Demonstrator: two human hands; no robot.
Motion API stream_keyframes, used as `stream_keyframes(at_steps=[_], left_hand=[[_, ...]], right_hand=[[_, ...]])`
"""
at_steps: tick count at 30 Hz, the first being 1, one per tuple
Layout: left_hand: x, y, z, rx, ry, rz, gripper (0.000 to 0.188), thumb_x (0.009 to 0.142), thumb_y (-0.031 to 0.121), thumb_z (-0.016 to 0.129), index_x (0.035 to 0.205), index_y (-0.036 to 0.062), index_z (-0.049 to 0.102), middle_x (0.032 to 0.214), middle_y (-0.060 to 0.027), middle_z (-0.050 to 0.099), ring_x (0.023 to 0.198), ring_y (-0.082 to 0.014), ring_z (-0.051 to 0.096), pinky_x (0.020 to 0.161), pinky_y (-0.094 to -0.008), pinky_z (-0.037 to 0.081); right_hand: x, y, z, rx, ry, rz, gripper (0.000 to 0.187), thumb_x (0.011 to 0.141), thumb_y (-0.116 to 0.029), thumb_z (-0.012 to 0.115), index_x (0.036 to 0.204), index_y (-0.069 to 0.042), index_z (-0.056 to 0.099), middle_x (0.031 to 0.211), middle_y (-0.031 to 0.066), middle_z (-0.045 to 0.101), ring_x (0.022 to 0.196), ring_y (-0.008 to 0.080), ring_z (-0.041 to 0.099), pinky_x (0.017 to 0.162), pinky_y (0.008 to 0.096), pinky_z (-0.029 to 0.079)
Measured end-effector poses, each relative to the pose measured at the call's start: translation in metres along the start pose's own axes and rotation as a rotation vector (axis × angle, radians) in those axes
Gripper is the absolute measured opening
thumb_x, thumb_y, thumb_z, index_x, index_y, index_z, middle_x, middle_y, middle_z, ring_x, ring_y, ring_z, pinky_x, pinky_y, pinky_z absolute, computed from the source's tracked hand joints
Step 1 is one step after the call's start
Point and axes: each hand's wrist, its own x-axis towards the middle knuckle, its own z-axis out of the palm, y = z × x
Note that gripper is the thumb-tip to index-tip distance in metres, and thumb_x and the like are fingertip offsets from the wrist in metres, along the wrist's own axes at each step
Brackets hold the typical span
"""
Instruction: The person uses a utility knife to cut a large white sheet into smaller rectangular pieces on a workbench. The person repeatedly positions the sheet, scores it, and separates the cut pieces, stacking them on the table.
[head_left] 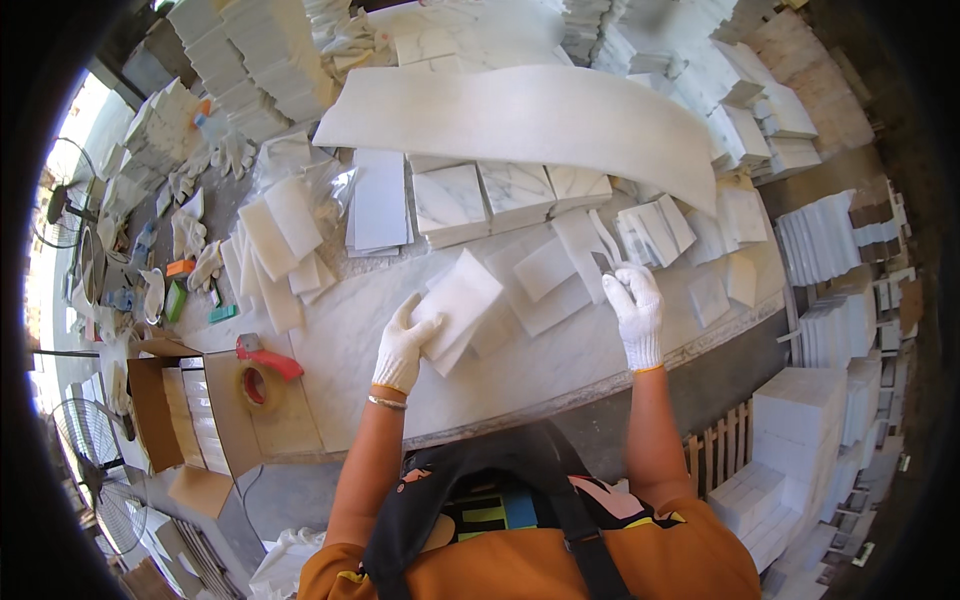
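Note:
My left hand (401, 348), in a white knit glove, grips a white rectangular tile (464, 293) by its near left edge, tilted over the marble-topped table. A second pale piece shows beneath it. My right hand (638, 312), gloved alike, pinches a small dark flat blade-like piece (602, 262); its exact kind is too small to tell. Between my hands lie loose white sheets (549, 268) overlapping on the tabletop (350, 330). Just beyond my right hand stand several tiles on edge (655, 232).
A long white foam sheet (520, 115) arches over grey-veined marble tiles (450, 200). To the left are fanned white pieces (280, 230), a red tape dispenser (270, 370) and an opened cardboard box (155, 400). Stacked tiles (815, 240) stand beyond the table's right edge.

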Motion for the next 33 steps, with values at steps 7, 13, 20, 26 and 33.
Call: stream_keyframes(at_steps=[7, 13, 20, 26, 33], left_hand=[[-0.006, 0.002, 0.023, -0.085, 0.047, -0.021, 0.067, 0.084, 0.014, 0.072, 0.139, -0.008, 0.04, 0.123, -0.0153, 0.059, 0.106, -0.0213, 0.061, 0.09, -0.0319, 0.05], [-0.001, 0.0, 0.05, 0.263, 0.08, 0.011, 0.06, 0.081, 0.024, 0.075, 0.125, -0.0081, 0.05, 0.108, -0.0132, 0.064, 0.096, -0.0184, 0.063, 0.082, -0.0314, 0.051], [-0.019, 0.014, 0.062, 0.168, -0.029, 0.019, 0.055, 0.083, 0.025, 0.076, 0.123, -0.0056, 0.055, 0.109, -0.0095, 0.065, 0.095, -0.0145, 0.062, 0.083, -0.029, 0.051], [0.005, -0.03, 0.067, 0.037, -0.203, 0.022, 0.065, 0.088, 0.025, 0.071, 0.14, 0.0032, 0.039, 0.122, -0.0065, 0.057, 0.103, -0.0151, 0.06, 0.084, -0.0329, 0.053], [0.001, -0.024, 0.068, -0.068, -0.281, 0.006, 0.073, 0.088, 0.023, 0.071, 0.146, 0.0056, 0.031, 0.13, -0.0067, 0.053, 0.111, -0.0152, 0.056, 0.09, -0.0328, 0.051]], right_hand=[[0.023, 0.049, 0.022, -0.195, -0.177, 0.061, 0.02, 0.082, -0.024, 0.073, 0.088, -0.005, 0.069, 0.122, 0.0203, 0.059, 0.117, 0.0335, 0.053, 0.093, 0.0373, 0.044], [0.038, 0.044, 0.034, 0.214, -0.406, 0.391, 0.023, 0.083, -0.024, 0.072, 0.084, -0.002, 0.068, 0.092, 0.0078, 0.065, 0.096, 0.0191, 0.059, 0.074, 0.0323, 0.044], [0.03, 0.045, 0.057, 0.011, -0.226, 0.008, 0.021, 0.081, -0.021, 0.072, 0.074, -0.001, 0.067, 0.086, 0.017, 0.066, 0.095, 0.033, 0.065, 0.087, 0.0422, 0.047], [0.006, 0.047, 0.077, 0.165, -0.333, 0.114, 0.017, 0.086, -0.016, 0.067, 0.083, 0.0, 0.064, 0.077, 0.0062, 0.061, 0.077, 0.0154, 0.056, 0.095, 0.0348, 0.044], [-0.01, 0.024, 0.089, 0.291, -0.465, 0.36, 0.015, 0.088, -0.016, 0.062, 0.091, -0.002, 0.067, 0.085, 0.0005, 0.062, 0.083, 0.0107, 0.053, 0.076, 0.0255, 0.042]])
